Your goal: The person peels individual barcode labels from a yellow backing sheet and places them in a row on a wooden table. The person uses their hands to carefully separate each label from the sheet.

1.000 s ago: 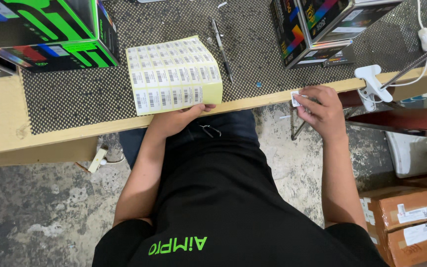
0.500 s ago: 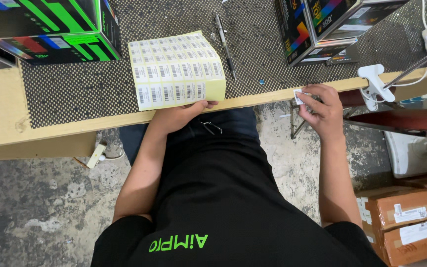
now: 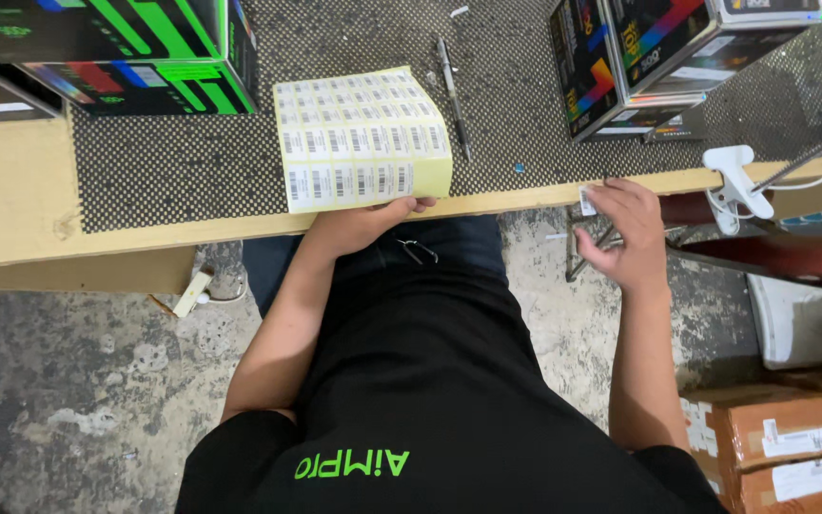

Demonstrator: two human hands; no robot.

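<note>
Already, the right hand [image 3: 626,233] had drawn a little back from the bench's front edge compared with a second before, and it now pinched a small white peeled-off label [image 3: 587,201] between thumb and fingertips just off that edge. That suggested the label was free of its sheet and ready to be placed. The left hand [image 3: 365,225] gripped the near edge of the pale yellow sheet of barcode labels [image 3: 362,138], which lay on the black dotted anti-slip mat [image 3: 164,171] close to the front edge of the wooden bench [image 3: 11,181]; the sheet had barely shifted. Beyond it lay a slim dark pen-like tool [image 3: 452,81]. Black printed cartons with green stripes [image 3: 135,48] stood at the far left corner, and black cartons with rainbow stripes [image 3: 649,57] stood towards the far right. A white clamp [image 3: 730,171] bit the bench's right front edge.
</note>
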